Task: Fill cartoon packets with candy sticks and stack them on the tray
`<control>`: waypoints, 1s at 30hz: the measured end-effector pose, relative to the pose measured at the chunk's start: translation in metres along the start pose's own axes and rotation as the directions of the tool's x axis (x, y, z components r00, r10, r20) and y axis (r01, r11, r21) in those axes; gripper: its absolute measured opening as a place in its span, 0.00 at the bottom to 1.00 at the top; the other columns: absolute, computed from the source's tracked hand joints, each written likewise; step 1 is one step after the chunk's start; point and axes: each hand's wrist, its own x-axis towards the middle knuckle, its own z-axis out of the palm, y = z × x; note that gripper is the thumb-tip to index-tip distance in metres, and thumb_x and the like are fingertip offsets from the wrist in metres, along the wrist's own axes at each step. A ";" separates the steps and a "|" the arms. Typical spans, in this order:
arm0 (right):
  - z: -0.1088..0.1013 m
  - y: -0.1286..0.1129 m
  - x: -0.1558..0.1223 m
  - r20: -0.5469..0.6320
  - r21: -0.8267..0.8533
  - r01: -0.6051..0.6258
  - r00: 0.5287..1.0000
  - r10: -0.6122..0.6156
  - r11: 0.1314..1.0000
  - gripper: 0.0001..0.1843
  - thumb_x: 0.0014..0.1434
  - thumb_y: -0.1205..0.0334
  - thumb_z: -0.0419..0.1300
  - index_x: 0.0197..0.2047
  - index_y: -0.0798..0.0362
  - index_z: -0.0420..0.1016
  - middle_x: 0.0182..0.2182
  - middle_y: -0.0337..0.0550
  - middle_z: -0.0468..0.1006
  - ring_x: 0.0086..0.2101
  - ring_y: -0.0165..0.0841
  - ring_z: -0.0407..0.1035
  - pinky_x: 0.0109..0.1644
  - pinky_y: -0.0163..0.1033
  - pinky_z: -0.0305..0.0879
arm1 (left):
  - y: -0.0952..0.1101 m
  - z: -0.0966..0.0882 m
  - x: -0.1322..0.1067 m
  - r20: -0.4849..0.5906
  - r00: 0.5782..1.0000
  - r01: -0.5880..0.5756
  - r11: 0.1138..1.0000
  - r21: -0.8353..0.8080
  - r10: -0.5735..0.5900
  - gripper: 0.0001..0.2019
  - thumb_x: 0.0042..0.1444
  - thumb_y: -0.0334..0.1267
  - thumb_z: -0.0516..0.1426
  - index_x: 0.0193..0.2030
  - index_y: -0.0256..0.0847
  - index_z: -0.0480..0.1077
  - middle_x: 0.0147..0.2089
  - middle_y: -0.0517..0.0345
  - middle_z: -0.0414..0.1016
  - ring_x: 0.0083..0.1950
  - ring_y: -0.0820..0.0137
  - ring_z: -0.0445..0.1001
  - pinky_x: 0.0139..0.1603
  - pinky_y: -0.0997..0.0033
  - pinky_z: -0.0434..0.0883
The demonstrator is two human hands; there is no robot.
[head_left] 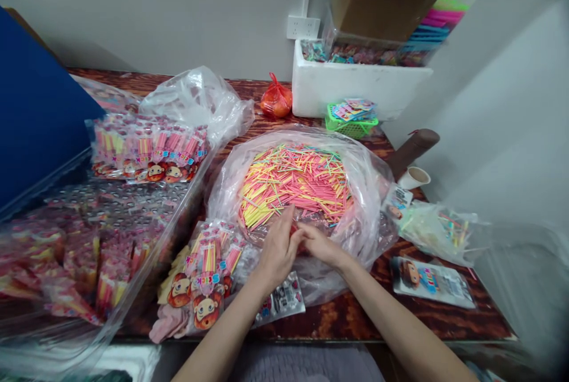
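Observation:
A heap of thin pink, yellow and green sticks (296,183) lies in a round basin lined with a clear plastic bag (368,204). My left hand (278,248) and my right hand (317,244) meet at the near edge of the heap, fingers curled together on some sticks. What exactly sits between the fingers is hidden. Just left of my left hand lies a pile of filled packets with a cartoon monkey print (204,278). An empty packet (282,299) lies under my left wrist.
A clear tray (146,150) holds rows of filled packets at the left, with more bagged packets (57,263) nearer. Flat empty packets (431,281) and a small bag of sticks (438,231) lie at the right. A white foam box (355,85), green basket (351,127), paper cup (413,177) and orange bag (275,100) stand behind.

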 end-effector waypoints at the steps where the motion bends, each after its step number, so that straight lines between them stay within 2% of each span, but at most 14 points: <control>1: 0.000 -0.003 -0.001 -0.068 -0.003 0.029 0.997 -0.029 1.000 0.05 0.60 0.66 0.53 0.34 0.51 0.70 0.26 0.35 0.72 0.28 0.32 0.66 0.35 0.36 0.64 | 0.002 -0.003 -0.001 -0.040 0.999 0.015 1.000 -0.025 -0.016 0.24 0.68 0.40 0.47 0.69 0.40 0.52 0.68 0.43 0.60 0.69 0.60 0.58 0.67 0.50 0.58; 4: 0.002 -0.010 -0.009 -0.279 -0.115 0.129 0.947 -0.157 0.985 0.05 0.64 0.62 0.52 0.39 0.49 0.69 0.33 0.38 0.73 0.35 0.34 0.68 0.43 0.38 0.64 | 0.010 -0.014 -0.005 -0.118 0.991 0.058 0.995 -0.076 -0.067 0.25 0.68 0.40 0.47 0.70 0.44 0.50 0.69 0.45 0.59 0.69 0.62 0.58 0.68 0.51 0.58; 6: 0.009 -0.007 -0.016 -0.365 -0.171 0.152 0.908 -0.206 0.973 0.07 0.66 0.62 0.50 0.40 0.49 0.69 0.36 0.41 0.73 0.39 0.35 0.68 0.46 0.40 0.63 | 0.014 -0.017 -0.009 -0.111 0.991 0.068 0.994 -0.089 -0.078 0.23 0.68 0.39 0.47 0.69 0.44 0.52 0.67 0.47 0.62 0.68 0.63 0.60 0.67 0.53 0.59; 10: 0.020 0.013 -0.025 -0.476 -0.116 0.092 0.869 -0.137 0.989 0.09 0.65 0.60 0.52 0.47 0.49 0.67 0.37 0.42 0.73 0.38 0.36 0.69 0.46 0.41 0.63 | 0.019 -0.012 -0.021 -0.088 0.994 0.059 0.996 -0.074 -0.065 0.20 0.67 0.38 0.49 0.65 0.42 0.57 0.64 0.47 0.65 0.66 0.62 0.63 0.65 0.56 0.61; 13: 0.019 0.018 -0.023 -0.485 0.078 0.079 0.874 -0.032 0.994 0.09 0.63 0.59 0.55 0.47 0.49 0.68 0.32 0.39 0.74 0.34 0.35 0.70 0.43 0.40 0.64 | 0.023 -0.007 -0.030 -0.076 0.992 0.099 0.994 -0.048 -0.102 0.12 0.66 0.36 0.50 0.53 0.41 0.67 0.50 0.49 0.75 0.52 0.63 0.73 0.53 0.62 0.68; 15: 0.017 0.014 -0.020 -0.500 0.256 0.118 0.865 0.027 0.959 0.06 0.61 0.59 0.57 0.42 0.49 0.69 0.28 0.36 0.74 0.32 0.34 0.70 0.41 0.40 0.65 | 0.024 -0.002 -0.034 0.005 0.995 0.103 0.995 0.001 -0.103 0.07 0.65 0.35 0.50 0.42 0.41 0.70 0.40 0.53 0.76 0.43 0.65 0.75 0.44 0.66 0.69; 18: 0.017 0.002 -0.015 -0.544 0.442 0.198 0.834 0.086 0.875 0.05 0.58 0.59 0.59 0.37 0.50 0.68 0.28 0.36 0.75 0.31 0.34 0.71 0.42 0.40 0.66 | 0.023 0.006 -0.033 0.149 0.984 0.083 0.993 0.084 -0.095 0.06 0.62 0.32 0.53 0.35 0.41 0.70 0.34 0.55 0.76 0.37 0.65 0.75 0.38 0.69 0.67; 20: 0.021 -0.008 -0.015 -0.563 0.477 0.210 0.819 0.112 0.854 0.06 0.57 0.59 0.60 0.35 0.50 0.68 0.29 0.37 0.76 0.32 0.34 0.71 0.43 0.40 0.66 | 0.020 0.013 -0.031 0.178 0.977 0.101 0.988 0.118 -0.121 0.04 0.60 0.32 0.55 0.35 0.41 0.71 0.33 0.56 0.77 0.35 0.65 0.75 0.35 0.70 0.65; 24: 0.029 -0.024 -0.020 -0.562 0.504 0.199 0.814 0.144 0.840 0.08 0.56 0.57 0.61 0.38 0.50 0.67 0.29 0.38 0.76 0.32 0.34 0.71 0.40 0.40 0.68 | 0.015 0.022 -0.024 0.128 0.976 0.162 0.981 0.102 -0.175 0.06 0.59 0.33 0.56 0.31 0.40 0.72 0.31 0.55 0.78 0.33 0.65 0.75 0.33 0.70 0.65; 27: 0.030 -0.029 -0.023 -0.524 0.526 0.192 0.841 0.138 0.829 0.13 0.57 0.56 0.59 0.45 0.49 0.66 0.28 0.38 0.75 0.31 0.35 0.72 0.37 0.40 0.68 | 0.017 0.025 -0.021 0.063 0.968 0.247 0.967 -0.058 -0.244 0.07 0.58 0.31 0.56 0.31 0.40 0.73 0.31 0.56 0.79 0.33 0.66 0.76 0.35 0.70 0.67; 30: 0.023 -0.021 -0.024 -0.508 0.462 0.168 0.855 0.105 0.871 0.11 0.59 0.57 0.58 0.45 0.49 0.68 0.30 0.39 0.75 0.33 0.35 0.72 0.39 0.40 0.68 | 0.020 0.022 -0.020 0.063 0.953 0.303 0.929 -0.212 -0.296 0.06 0.57 0.29 0.56 0.37 0.40 0.75 0.35 0.57 0.81 0.36 0.67 0.78 0.38 0.70 0.70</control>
